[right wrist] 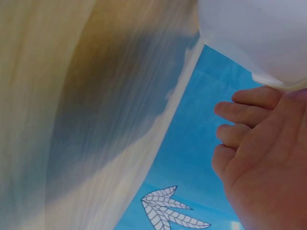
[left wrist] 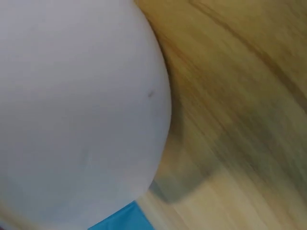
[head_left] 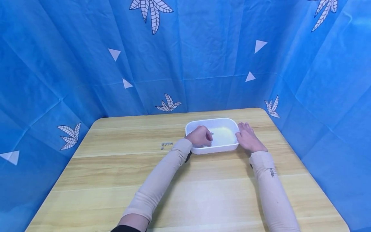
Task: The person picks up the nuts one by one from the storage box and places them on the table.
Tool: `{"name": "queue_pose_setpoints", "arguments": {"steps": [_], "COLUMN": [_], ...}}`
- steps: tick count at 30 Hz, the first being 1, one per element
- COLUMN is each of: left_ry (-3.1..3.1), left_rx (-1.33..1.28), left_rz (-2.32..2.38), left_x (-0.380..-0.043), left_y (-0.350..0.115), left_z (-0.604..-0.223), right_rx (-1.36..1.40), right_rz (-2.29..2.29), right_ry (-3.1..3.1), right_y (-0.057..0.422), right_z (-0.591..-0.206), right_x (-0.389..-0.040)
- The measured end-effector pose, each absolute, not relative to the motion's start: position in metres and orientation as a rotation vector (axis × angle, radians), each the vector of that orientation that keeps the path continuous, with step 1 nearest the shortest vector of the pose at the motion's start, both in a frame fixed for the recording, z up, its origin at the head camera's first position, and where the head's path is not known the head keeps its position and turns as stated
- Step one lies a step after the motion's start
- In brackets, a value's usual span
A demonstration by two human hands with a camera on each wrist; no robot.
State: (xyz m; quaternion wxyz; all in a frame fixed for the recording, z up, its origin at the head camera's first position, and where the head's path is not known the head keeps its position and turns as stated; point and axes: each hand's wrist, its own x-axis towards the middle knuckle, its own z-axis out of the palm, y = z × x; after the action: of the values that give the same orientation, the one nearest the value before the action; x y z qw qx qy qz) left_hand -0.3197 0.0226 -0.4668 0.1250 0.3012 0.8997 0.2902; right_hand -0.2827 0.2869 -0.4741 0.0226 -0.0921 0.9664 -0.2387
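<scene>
A white plastic tray sits toward the back of the wooden table. My left hand reaches over its left end, fingers bent down into it; cannot tell whether they pinch anything. One small shiny metal piece lies inside, just beyond those fingers. At the tray's right end, my right hand holds the rim, thumb over the edge and fingers outside. The right wrist view shows that hand's loosely bent fingers beside the tray wall. Only the tray's outer wall and the table fill the left wrist view.
Several small metal pieces lie on the table left of the tray, most in a short row with one in front. A blue curtain with white leaf prints surrounds the table at the back and sides.
</scene>
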Motion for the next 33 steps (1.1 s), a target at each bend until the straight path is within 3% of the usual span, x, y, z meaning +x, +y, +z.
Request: {"name": "queue_pose_setpoints", "arguments": {"steps": [15,33], "left_ry": [2.407,2.235], "left_rx": [0.775,0.724], "left_rz": [1.325,1.579], "left_x": [-0.317,-0.309], "left_y": [0.011,0.007], "left_z": [-0.459,-0.454], "right_rx": [-0.285,-0.306], "right_rz": [-0.756,-0.774], "right_ry": [2.988,2.994], "right_y": [0.286,0.286], "right_z": [-0.473,-0.475], "right_x": [-0.283,-0.282]}}
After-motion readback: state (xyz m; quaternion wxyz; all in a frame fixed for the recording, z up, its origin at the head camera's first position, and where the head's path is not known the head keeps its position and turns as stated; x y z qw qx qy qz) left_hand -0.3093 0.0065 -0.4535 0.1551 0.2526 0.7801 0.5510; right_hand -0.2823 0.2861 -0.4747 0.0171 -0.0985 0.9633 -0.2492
